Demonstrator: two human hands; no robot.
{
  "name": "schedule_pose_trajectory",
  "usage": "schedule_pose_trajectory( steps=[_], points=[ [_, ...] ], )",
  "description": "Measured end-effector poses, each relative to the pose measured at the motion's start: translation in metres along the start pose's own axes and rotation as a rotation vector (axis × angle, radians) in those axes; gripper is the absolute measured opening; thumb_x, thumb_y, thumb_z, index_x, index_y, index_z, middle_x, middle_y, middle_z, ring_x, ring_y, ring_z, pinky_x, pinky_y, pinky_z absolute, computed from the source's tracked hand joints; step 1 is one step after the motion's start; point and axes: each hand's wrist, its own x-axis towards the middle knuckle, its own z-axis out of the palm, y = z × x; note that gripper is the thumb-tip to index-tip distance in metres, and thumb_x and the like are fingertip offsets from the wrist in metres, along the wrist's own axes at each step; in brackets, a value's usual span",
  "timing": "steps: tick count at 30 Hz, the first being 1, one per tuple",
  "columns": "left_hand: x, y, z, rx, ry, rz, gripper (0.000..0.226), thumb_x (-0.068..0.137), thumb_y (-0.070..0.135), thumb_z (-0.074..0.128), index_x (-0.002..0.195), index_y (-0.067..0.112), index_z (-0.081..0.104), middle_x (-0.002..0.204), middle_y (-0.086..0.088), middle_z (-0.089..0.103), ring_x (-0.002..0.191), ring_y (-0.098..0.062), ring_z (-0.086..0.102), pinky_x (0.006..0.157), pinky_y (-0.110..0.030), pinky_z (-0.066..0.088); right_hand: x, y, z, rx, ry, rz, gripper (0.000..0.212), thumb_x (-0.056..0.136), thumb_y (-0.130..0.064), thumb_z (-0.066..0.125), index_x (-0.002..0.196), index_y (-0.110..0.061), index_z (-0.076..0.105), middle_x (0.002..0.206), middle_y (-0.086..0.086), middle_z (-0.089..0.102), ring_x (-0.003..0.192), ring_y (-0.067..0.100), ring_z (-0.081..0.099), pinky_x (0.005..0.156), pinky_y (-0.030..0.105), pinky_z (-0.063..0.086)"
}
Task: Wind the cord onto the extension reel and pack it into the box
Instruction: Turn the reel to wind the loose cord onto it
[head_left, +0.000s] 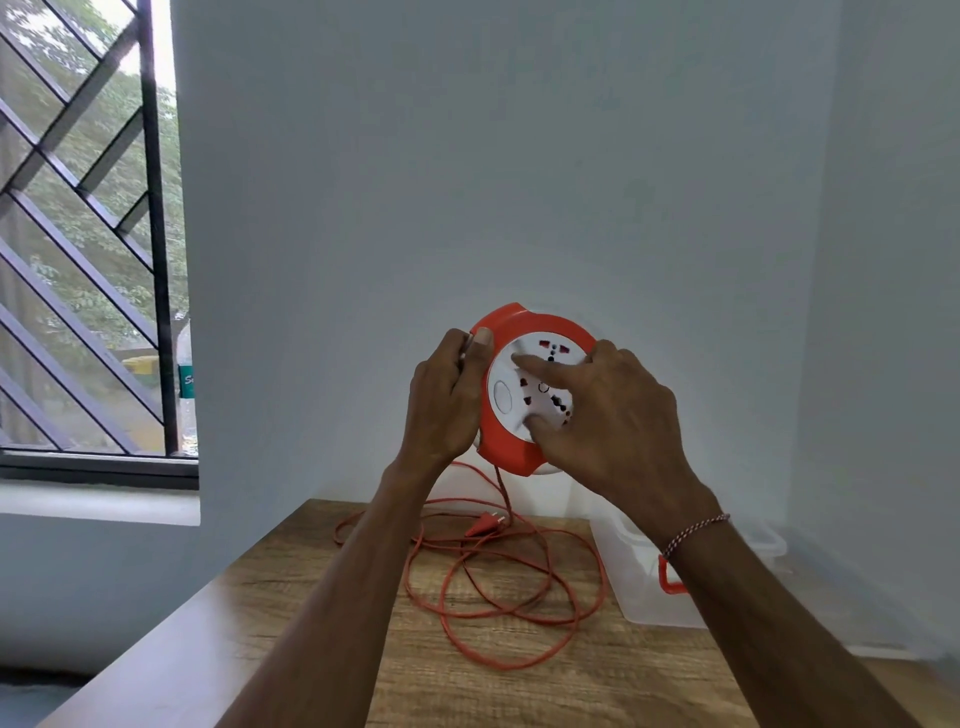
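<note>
I hold an orange and white extension reel (501, 364) upright in the air above the table. My left hand (447, 400) grips its left edge, thumb on the orange rim. My right hand (608, 415) lies over the white socket face, index finger and thumb stretched onto it. An orange cord (498, 587) hangs from the reel's underside and lies in loose loops on the wooden table (519, 691), its plug (485, 524) near the wall. A clear plastic box (636, 577) with an orange latch stands at the right, partly hidden by my right forearm.
A barred window (88, 234) fills the left, with a plastic bottle (186, 384) on its sill. White walls stand close behind the table and to the right. The table's left edge runs diagonally toward me.
</note>
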Motion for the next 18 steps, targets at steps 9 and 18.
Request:
schedule_pose_trajectory(
  steps=[9, 18],
  points=[
    [0.000, 0.002, -0.001, 0.000, 0.019, -0.023, 0.037, 0.100, 0.043, 0.039, 0.097, 0.010, 0.057, 0.079, -0.001, 0.068, 0.066, -0.020, 0.067, 0.061, -0.036, 0.059, 0.005, -0.004, -0.011, 0.065, 0.005, 0.012, 0.056, 0.085, -0.058, 0.055, 0.128, -0.023, 0.059, 0.112, 0.004, 0.070, 0.098, 0.024, 0.063, 0.083, 0.036, 0.053],
    [0.000, 0.002, -0.001, 0.013, 0.022, -0.020, 0.038, 0.100, 0.043, 0.039, 0.097, 0.010, 0.057, 0.079, 0.002, 0.067, 0.067, -0.020, 0.067, 0.062, -0.039, 0.060, 0.005, -0.003, -0.014, -0.010, -0.204, -0.190, 0.058, 0.063, -0.019, 0.086, 0.115, -0.036, 0.066, 0.136, 0.007, 0.051, 0.121, 0.031, 0.042, 0.092, 0.048, 0.047]
  ],
)
